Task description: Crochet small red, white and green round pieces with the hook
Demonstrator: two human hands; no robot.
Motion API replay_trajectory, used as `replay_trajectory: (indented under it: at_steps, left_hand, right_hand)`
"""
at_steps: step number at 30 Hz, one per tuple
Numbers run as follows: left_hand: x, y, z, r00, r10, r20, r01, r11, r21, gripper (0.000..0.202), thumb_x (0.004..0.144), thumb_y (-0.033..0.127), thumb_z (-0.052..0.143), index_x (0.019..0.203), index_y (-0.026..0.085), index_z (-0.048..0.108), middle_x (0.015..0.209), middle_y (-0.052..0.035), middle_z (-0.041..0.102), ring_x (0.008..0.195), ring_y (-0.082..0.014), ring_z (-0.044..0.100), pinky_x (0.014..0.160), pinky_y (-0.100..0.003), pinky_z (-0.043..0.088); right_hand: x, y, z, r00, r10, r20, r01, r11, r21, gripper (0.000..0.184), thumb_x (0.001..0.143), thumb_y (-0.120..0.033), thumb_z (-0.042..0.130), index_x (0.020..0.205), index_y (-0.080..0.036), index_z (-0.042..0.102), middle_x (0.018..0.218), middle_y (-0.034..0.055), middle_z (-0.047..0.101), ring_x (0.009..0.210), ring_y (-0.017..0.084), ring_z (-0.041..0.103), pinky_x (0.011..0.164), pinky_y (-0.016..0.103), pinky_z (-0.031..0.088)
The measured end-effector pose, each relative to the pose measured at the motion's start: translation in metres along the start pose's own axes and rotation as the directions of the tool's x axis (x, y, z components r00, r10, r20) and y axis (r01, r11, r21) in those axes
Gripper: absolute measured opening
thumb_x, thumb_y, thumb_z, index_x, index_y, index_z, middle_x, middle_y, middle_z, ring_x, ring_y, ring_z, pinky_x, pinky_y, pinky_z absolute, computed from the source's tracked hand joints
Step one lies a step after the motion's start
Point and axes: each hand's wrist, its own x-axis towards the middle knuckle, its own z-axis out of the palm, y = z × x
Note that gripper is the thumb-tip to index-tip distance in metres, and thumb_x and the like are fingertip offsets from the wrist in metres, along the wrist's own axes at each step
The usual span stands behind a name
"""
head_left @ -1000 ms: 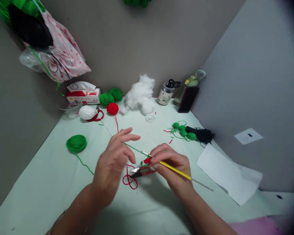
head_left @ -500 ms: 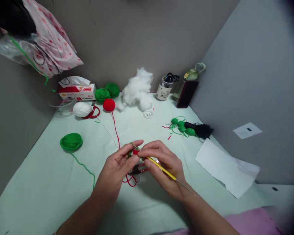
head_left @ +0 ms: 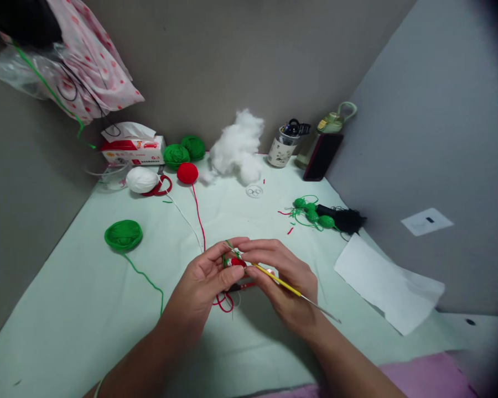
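Note:
Between the thumb and fingers of my left hand (head_left: pixel 205 279) is a small crochet piece (head_left: pixel 238 263) in red, white and green yarn. Green yarn loops over the raised left index finger. My right hand (head_left: pixel 284 276) grips a crochet hook (head_left: pixel 277 278) by its yellow handle, the hook's tip at the piece and its bare metal end pointing down to the right. Below the hands hang or lie red yarn loops (head_left: pixel 224 304) and a dark and red object that the fingers partly hide. A green yarn ball (head_left: pixel 123 235) lies left of my hands, its strand trailing toward them.
At the back stand a tissue box (head_left: pixel 135 152), white stuffing (head_left: pixel 237 146), a pen cup (head_left: pixel 283 148) and a bottle (head_left: pixel 331 122) with a phone (head_left: pixel 323 156). A red yarn ball (head_left: pixel 187 173) and a white one (head_left: pixel 141 180) sit near scissors (head_left: pixel 165 185). Green crocheted pieces (head_left: pixel 312 214) and paper (head_left: pixel 388 284) are right.
The view has shifted slightly. The crochet piece has turned a little in my left hand, showing more red, and the hook's tip has moved slightly up and left along the fingers.

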Motion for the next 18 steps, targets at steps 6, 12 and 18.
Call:
replay_trajectory:
  at_steps: [6, 12, 18]
  left_hand:
    - [0.003, 0.005, -0.006, 0.998, 0.059, -0.027, -0.056, 0.994, 0.099, 0.028, 0.082, 0.038, 0.090, 0.108, 0.028, 0.086, 0.093, -0.0027, 0.079, 0.080, -0.0118, 0.070, 0.080, -0.019, 0.059]
    - [-0.001, 0.003, -0.004, 0.970, 0.197, -0.145, -0.157, 0.957, 0.244, 0.028, 0.077, 0.029, 0.093, 0.104, 0.029, 0.087, 0.087, 0.0002, 0.077, 0.072, -0.0094, 0.068, 0.070, -0.015, 0.059]
    - [-0.006, -0.002, 0.005, 0.890, 0.384, -0.246, -0.291, 0.894, 0.341, 0.028, 0.080, 0.021, 0.086, 0.107, 0.029, 0.086, 0.079, 0.0025, 0.076, 0.076, -0.0105, 0.072, 0.068, -0.013, 0.059]
  right_hand:
    - [0.003, -0.002, -0.004, 0.998, -0.053, 0.037, 0.054, 0.998, -0.022, 0.023, 0.097, -0.008, 0.067, 0.112, -0.023, 0.076, 0.108, 0.0057, 0.081, 0.102, 0.017, 0.074, 0.087, 0.031, 0.062]
    - [-0.005, -0.004, 0.000, 0.952, -0.297, 0.070, 0.303, 0.888, -0.347, 0.034, 0.098, -0.007, 0.062, 0.127, -0.024, 0.069, 0.115, 0.0093, 0.079, 0.102, 0.020, 0.077, 0.085, 0.032, 0.066]
    - [-0.013, -0.004, 0.006, 0.920, -0.372, 0.125, 0.382, 0.772, -0.509, 0.031, 0.100, -0.010, 0.057, 0.128, -0.020, 0.066, 0.122, 0.0134, 0.078, 0.112, 0.020, 0.076, 0.090, 0.028, 0.066]
